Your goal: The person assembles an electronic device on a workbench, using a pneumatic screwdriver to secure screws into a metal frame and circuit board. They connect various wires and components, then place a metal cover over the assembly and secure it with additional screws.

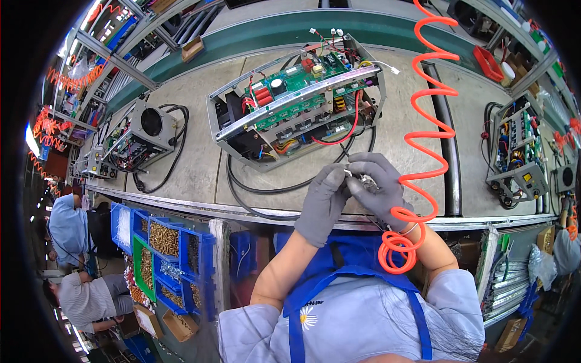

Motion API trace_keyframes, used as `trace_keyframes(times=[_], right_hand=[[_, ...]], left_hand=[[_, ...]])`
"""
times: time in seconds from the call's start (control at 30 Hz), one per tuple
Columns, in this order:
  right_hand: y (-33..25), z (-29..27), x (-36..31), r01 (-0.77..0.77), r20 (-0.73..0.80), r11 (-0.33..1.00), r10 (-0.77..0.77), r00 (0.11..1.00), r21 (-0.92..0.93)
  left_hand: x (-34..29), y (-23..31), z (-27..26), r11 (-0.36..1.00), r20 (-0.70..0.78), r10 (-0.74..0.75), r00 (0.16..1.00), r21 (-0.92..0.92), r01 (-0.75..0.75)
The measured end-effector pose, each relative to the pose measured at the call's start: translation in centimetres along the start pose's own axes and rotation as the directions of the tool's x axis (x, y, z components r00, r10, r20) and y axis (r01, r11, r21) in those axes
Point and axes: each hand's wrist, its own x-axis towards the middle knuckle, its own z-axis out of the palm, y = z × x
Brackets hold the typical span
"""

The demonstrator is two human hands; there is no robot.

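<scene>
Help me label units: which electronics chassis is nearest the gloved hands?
The central chassis, just beyond the left hand and right hand; the others stand well off to either side.

Grey gloves (324, 202), orange hose (436, 92), green board (299, 81)

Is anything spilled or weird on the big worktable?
I see nothing spilled. One oddish thing: a small white plastic plug sticks out, seemingly unconnected, from the open, boxy grey metal machine.
</scene>
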Motion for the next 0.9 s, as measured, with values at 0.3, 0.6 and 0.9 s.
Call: trace_keyframes(times=[0.3,0.6,0.9], right_hand=[[-0.6,-0.3,-0.5,-0.219,0.027,0.955,0.218,0.976,0.200],[0.7,0.1,-0.9,-0.535,0.411,0.118,0.512,0.754,0.836],[0.2,0.3,-0.9,-0.558,0.414,0.139,0.532,0.739,0.818]], left_hand=[[-0.9,0.6,2.2,0.840,-0.068,0.333,0.941,0.474,-0.263],[-1.5,1.5,3.0,0.368,0.168,0.581,0.796,0.818,-0.442],[-1.7,3.0,3.2,0.005,0.300,0.619,0.726,0.923,-0.386]])
